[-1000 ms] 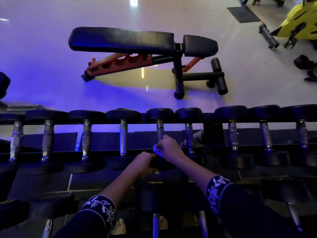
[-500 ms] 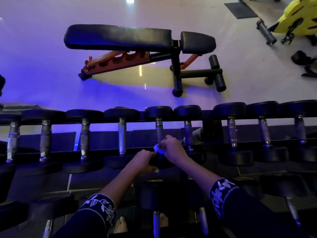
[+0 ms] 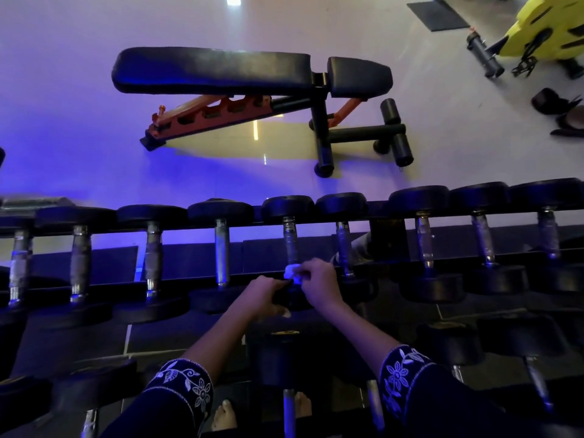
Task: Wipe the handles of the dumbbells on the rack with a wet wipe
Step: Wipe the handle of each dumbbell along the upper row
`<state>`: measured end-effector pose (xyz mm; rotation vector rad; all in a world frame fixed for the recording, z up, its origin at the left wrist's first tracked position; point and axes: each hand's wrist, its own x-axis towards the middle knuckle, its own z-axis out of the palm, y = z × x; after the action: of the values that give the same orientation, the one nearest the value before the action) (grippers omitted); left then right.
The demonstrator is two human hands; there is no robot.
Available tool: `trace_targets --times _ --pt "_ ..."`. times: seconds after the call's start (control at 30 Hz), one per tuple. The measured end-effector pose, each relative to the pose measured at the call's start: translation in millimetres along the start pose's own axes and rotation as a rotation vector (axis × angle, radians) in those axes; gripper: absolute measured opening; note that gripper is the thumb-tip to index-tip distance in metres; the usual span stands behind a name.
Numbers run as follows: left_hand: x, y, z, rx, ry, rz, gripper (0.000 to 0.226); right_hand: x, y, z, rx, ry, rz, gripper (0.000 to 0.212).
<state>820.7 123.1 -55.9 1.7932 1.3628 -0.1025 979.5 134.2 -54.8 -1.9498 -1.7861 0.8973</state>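
A row of black dumbbells with metal handles lies across the top tier of the rack (image 3: pixel 385 238). My right hand (image 3: pixel 319 284) pinches a small white wet wipe (image 3: pixel 292 272) against the near end of the handle of the middle dumbbell (image 3: pixel 289 238). My left hand (image 3: pixel 262 295) grips the near black head of that same dumbbell. Both arms wear dark sleeves with white floral cuffs.
A lower tier of dumbbells (image 3: pixel 284 358) sits nearer to me, above my bare feet (image 3: pixel 224 417). Beyond the rack stands a black and orange adjustable bench (image 3: pixel 252 74) on a glossy floor. A yellow machine (image 3: pixel 543 30) is at the far right.
My right hand and the wipe have stayed at the near end of the handle with small shifts. The view has tilted slightly.
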Motion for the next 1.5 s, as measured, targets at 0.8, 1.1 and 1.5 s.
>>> trace_targets --times 0.8,1.1,1.5 --pt "-24 45 20 -0.112 0.239 0.047 0.052 8 36 -61 0.289 0.141 0.067 0.019" --pt "3 102 60 0.108 0.233 0.044 0.062 20 79 -93 0.184 0.186 0.135 0.02" --pt "34 97 49 0.143 0.241 -0.052 0.059 25 94 -77 0.112 0.088 0.079 0.011"
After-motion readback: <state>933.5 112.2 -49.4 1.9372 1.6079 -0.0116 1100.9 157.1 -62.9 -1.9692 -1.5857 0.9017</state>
